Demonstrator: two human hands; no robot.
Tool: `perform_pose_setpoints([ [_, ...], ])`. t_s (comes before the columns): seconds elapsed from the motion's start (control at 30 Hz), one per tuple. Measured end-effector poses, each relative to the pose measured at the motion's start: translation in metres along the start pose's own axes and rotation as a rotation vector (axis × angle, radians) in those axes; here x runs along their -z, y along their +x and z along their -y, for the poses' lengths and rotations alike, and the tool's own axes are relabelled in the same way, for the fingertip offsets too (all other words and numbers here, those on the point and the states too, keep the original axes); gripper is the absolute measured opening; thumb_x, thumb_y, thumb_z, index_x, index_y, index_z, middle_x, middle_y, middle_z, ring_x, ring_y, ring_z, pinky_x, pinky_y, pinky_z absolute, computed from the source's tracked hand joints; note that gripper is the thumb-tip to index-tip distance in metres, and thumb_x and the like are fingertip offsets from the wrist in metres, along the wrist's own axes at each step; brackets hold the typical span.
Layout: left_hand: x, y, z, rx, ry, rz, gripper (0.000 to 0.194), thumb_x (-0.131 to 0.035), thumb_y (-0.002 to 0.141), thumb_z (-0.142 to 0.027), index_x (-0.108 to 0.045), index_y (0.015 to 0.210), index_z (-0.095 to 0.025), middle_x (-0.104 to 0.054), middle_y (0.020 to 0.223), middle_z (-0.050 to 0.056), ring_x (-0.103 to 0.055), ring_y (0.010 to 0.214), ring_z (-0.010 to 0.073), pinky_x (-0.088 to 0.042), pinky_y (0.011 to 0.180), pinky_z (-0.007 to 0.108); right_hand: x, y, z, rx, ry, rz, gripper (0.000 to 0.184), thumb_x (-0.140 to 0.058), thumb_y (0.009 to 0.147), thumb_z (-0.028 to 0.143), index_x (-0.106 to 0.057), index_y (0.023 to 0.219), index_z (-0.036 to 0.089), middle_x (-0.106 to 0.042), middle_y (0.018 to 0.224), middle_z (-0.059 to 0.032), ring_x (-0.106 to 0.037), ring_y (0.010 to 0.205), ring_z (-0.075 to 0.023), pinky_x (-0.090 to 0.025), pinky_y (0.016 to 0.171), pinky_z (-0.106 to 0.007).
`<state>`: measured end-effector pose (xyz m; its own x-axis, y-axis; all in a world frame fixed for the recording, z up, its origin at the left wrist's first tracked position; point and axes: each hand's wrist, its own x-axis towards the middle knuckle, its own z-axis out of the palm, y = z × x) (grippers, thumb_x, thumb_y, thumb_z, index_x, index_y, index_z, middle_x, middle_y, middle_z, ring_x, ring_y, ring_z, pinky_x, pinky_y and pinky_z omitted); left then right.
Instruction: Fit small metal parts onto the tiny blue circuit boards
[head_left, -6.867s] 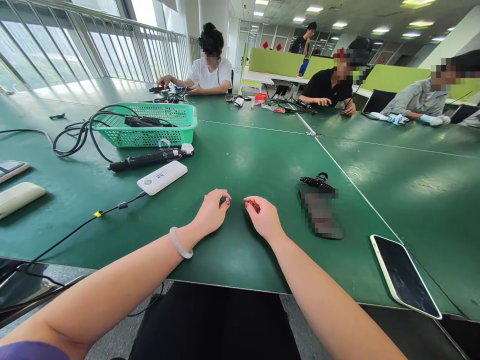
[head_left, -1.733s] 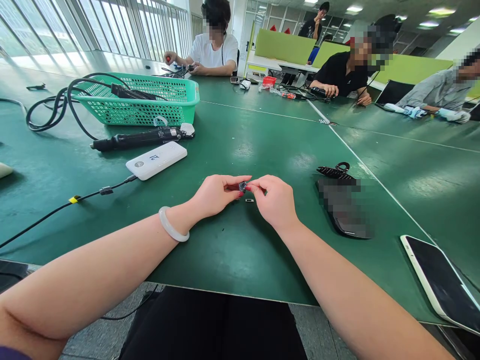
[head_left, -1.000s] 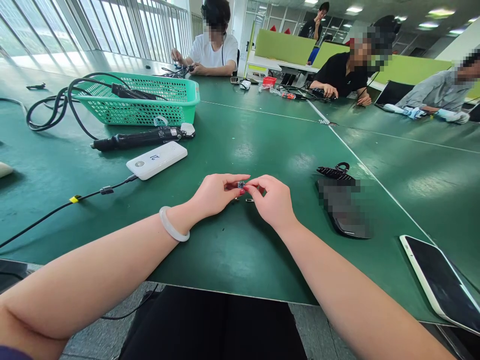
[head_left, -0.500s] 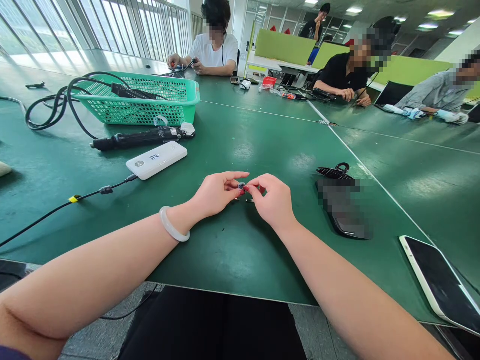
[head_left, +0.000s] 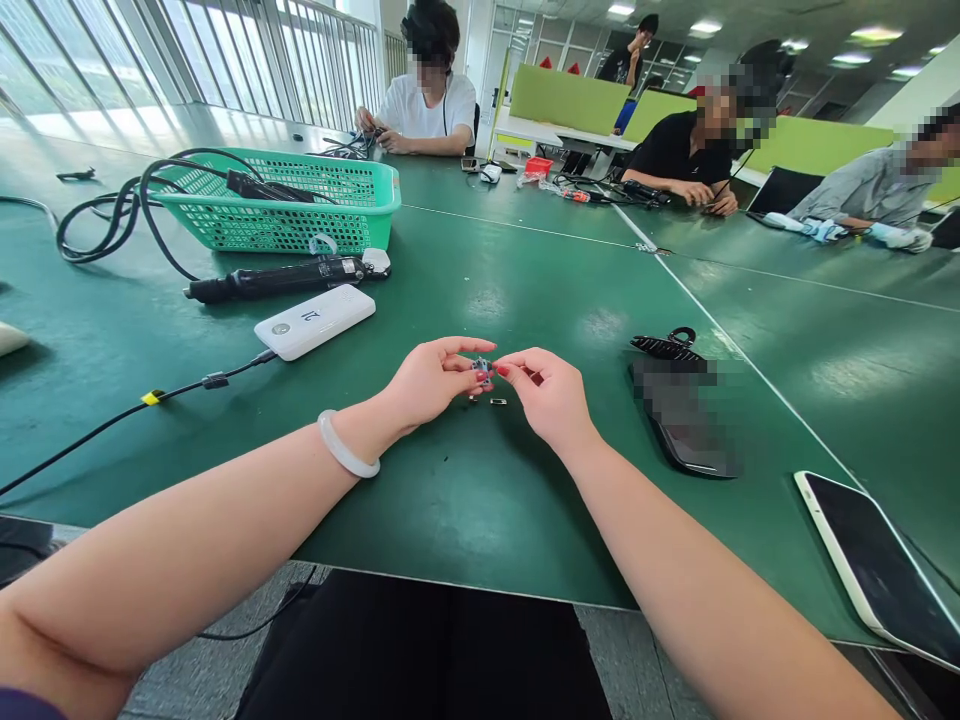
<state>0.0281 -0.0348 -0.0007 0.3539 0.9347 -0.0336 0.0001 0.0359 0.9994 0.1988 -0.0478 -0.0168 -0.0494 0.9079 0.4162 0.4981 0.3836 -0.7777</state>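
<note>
**Left hand holds a small grey part above the green tabletop**

The left hand grips a small grey part between the thumb and bent fingers, its index finger stretched out above. The right hand meets it from the other side, thumb and index fingertips at the part's right edge; the detail is too small to tell whether they grip it. Just below the part, a small metal piece lies on the tabletop, with another bit beside it, partly hidden by the left hand. A pale bracelet circles the left wrist.

To the left lies a white power bank with a black cable plugged in. Behind it a black tool rests in front of a green basket, which has dark cords looping over its left side. To the right, a black hair clip sits at the far end of a dark, blurred object; nearer the edge lies a phone, screen up. Across the tabletop sit a person in white, one in black and one in grey.
</note>
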Motion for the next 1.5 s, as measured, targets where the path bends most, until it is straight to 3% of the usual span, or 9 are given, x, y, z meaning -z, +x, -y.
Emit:
perform_pose_setpoints([
  [0.17,0.002,0.003,0.002,0.097,-0.107,-0.129,0.029,-0.064,0.076,-0.011,-0.063,0.106,-0.010,-0.068,0.094,0.008,-0.067,0.081,0.0131,-0.051,0.090,0.035,0.008,0.002,-0.010,-0.011,-0.252,0.161,0.011,-0.061,0.077,0.025,-0.071,0.082,0.023,-0.067,0.078,-0.0012,-0.056,0.068,-0.0148,-0.045,0.067,-0.032],
  [0.27,0.002,0.003,0.002,0.145,-0.142,-0.143,0.025,-0.062,0.078,-0.010,-0.063,0.103,-0.010,-0.066,0.103,0.010,-0.067,0.083,0.0128,-0.051,0.092,0.034,0.008,0.001,-0.011,0.036,-0.374,0.298,0.009,-0.063,0.076,0.021,-0.071,0.081,0.024,-0.067,0.083,-0.0014,-0.057,0.080,-0.0172,-0.044,0.072,-0.033],
  [0.37,0.001,0.003,0.002,0.162,-0.153,-0.132,0.023,-0.059,0.080,-0.009,-0.062,0.102,-0.010,-0.065,0.108,0.011,-0.067,0.085,0.0124,-0.051,0.093,0.032,0.005,0.000,-0.009,0.054,-0.429,0.341,0.009,-0.062,0.078,0.020,-0.070,0.079,0.023,-0.066,0.081,-0.0018,-0.055,0.082,-0.0178,-0.044,0.072,-0.033],
  [0.5,0.002,0.004,0.005,0.145,-0.149,-0.124,0.021,-0.060,0.080,-0.011,-0.061,0.101,-0.010,-0.067,0.099,0.010,-0.067,0.086,0.0131,-0.051,0.091,0.033,-0.004,-0.001,-0.004,0.106,-0.403,0.338,0.009,-0.061,0.080,0.024,-0.070,0.079,0.023,-0.065,0.080,-0.0020,-0.053,0.080,-0.0173,-0.043,0.072,-0.032],
  [0.7,0.004,0.007,0.009,0.145,-0.140,-0.135,0.023,-0.064,0.078,-0.014,-0.059,0.099,-0.010,-0.069,0.087,0.008,-0.065,0.080,0.0112,-0.052,0.088,0.033,-0.011,-0.003,-0.002,0.170,-0.427,0.363,0.014,-0.056,0.083,0.016,-0.065,0.074,0.019,-0.066,0.080,-0.0038,-0.053,0.080,-0.0174,-0.043,0.074,-0.033],
  [0.87,0.003,0.005,0.007,0.144,-0.143,-0.111,0.033,-0.062,0.079,-0.012,-0.059,0.112,-0.012,-0.069,0.085,0.006,-0.065,0.083,0.0116,-0.051,0.091,0.033,-0.011,-0.004,-0.003,0.170,-0.422,0.347,0.010,-0.057,0.083,0.019,-0.065,0.077,0.019,-0.064,0.082,-0.0033,-0.053,0.080,-0.0174,-0.043,0.074,-0.032],
  [1.03,0.003,0.005,0.008,0.150,-0.136,-0.115,0.027,-0.058,0.080,-0.007,-0.063,0.106,-0.011,-0.069,0.091,0.007,-0.065,0.087,0.0115,-0.049,0.095,0.033,-0.011,-0.004,-0.002,0.181,-0.430,0.380,0.013,-0.054,0.083,0.015,-0.064,0.076,0.018,-0.064,0.083,-0.0045,-0.054,0.082,-0.0177,-0.044,0.075,-0.033],
  [1.3,0.001,0.004,0.008,0.135,-0.056,-0.020,0.029,-0.056,0.082,-0.010,-0.062,0.110,-0.009,-0.070,0.088,0.008,-0.066,0.080,0.0123,-0.052,0.089,0.035,0.004,-0.001,0.002,0.201,-0.233,0.148,0.013,-0.052,0.082,0.013,-0.060,0.075,0.020,-0.062,0.080,-0.0011,-0.055,0.077,-0.0146,-0.042,0.068,-0.029],
  [1.5,-0.003,0.000,0.001,0.134,0.048,0.066,0.035,-0.055,0.082,-0.012,-0.061,0.116,-0.009,-0.070,0.093,0.010,-0.064,0.077,0.0113,-0.052,0.083,0.033,0.003,-0.001,0.001,0.212,-0.214,0.144,0.014,-0.051,0.082,0.012,-0.060,0.075,0.020,-0.063,0.081,-0.0021,-0.055,0.079,-0.0160,-0.043,0.068,-0.030],
])
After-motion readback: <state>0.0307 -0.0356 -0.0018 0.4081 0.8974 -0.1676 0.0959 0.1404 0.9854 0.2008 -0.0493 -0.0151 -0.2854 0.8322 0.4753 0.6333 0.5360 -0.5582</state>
